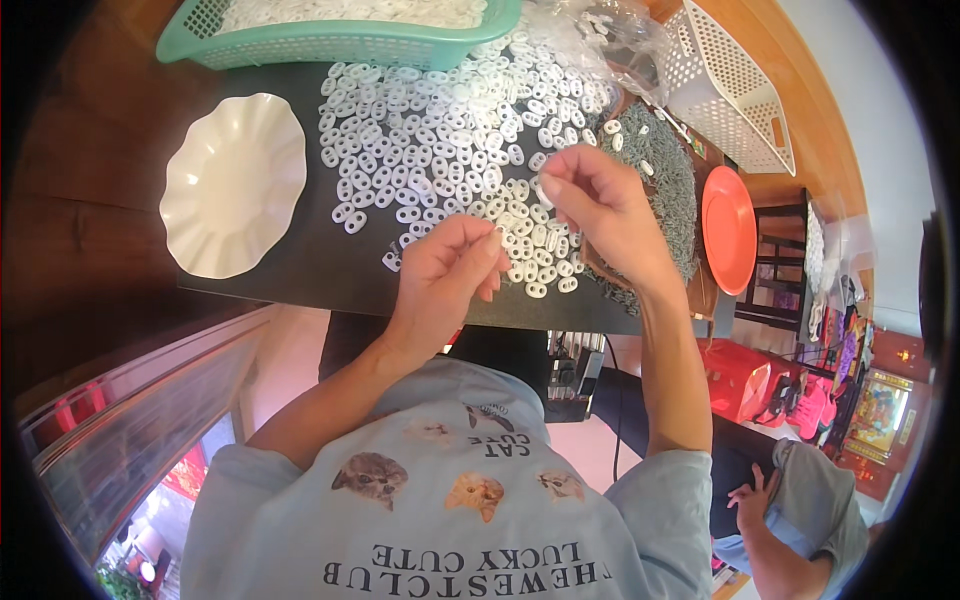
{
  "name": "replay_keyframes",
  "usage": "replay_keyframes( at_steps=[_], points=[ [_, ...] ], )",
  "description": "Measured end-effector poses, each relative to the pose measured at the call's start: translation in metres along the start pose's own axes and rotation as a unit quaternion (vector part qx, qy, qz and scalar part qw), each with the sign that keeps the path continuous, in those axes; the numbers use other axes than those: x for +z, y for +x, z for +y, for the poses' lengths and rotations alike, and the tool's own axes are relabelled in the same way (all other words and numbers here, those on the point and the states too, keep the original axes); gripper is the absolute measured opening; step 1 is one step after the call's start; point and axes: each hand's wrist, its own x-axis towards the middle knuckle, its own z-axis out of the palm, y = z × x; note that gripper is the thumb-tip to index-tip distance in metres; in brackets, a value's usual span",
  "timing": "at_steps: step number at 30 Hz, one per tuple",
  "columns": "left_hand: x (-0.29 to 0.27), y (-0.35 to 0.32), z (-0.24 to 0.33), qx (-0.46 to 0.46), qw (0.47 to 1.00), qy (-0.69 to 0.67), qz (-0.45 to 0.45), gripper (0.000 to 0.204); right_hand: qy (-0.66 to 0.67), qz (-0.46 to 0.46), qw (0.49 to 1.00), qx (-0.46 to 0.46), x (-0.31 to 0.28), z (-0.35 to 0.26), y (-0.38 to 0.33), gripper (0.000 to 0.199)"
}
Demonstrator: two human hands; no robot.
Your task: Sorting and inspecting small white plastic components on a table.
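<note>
Small white oval pieces with two holes (385, 150) lie spread over the dark tabletop, thickest toward the far side. Above their near part, my left hand (447, 275) has thumb and forefinger pinched together; a bit of white shows at the tips, too small to name. Slightly farther off and to the right, my right hand (605, 205) is closed in a pinch too, with something pale at its fingertips that I cannot make out. Just right of that hand is a heap of grey, stringy short pieces (665, 170), with a few white ovals on top.
A cream scalloped dish (232, 185) stands on the left. Beyond the pieces sit a green basket (330, 45) of white pieces and a clear plastic bag (610, 40). To the right are a white perforated basket (735, 90), a red-orange plate (729, 230) and another person's hand (752, 500).
</note>
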Motion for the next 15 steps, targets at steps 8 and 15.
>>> replay_keyframes(
  at_steps=[8,15],
  points=[
    [0.007,-0.001,0.006,-0.022,1.000,0.002,-0.023,0.013,0.118,-0.019,0.990,0.076,-0.002,-0.009,-0.025,0.009],
    [0.012,-0.002,0.010,-0.051,0.997,0.046,-0.039,0.013,0.143,-0.047,0.987,0.054,-0.003,-0.008,-0.030,0.009]
  ],
)
